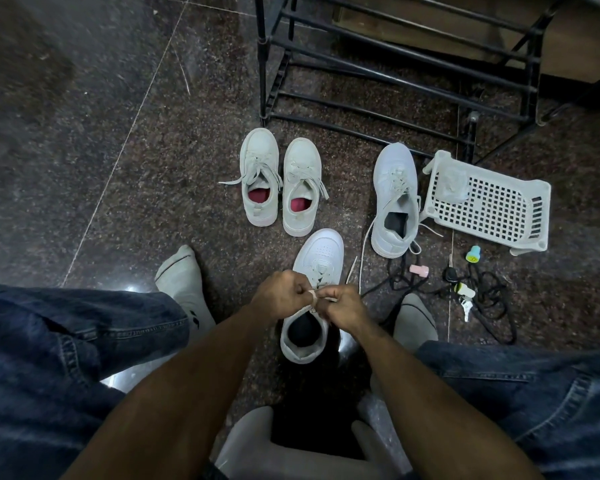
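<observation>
While both hands work at the throat of the white sneaker [322,249], it sits on the floor [187,202] between the person's socked feet. The left hand [279,292] and right hand [347,308] each pinch the lace [314,301] with curled fingers, close together just above the tongue. I'd judge the lace limp, thin and apt to slip, so it is best held close to the crossing. The shoe itself looks light, with a soft collar and a firmer sole, and the heel seems the spot to steady it. Its long axis runs from the heel, nearest the person, to the toe, which points away toward the black rack [395,64], leaning slightly right.
</observation>
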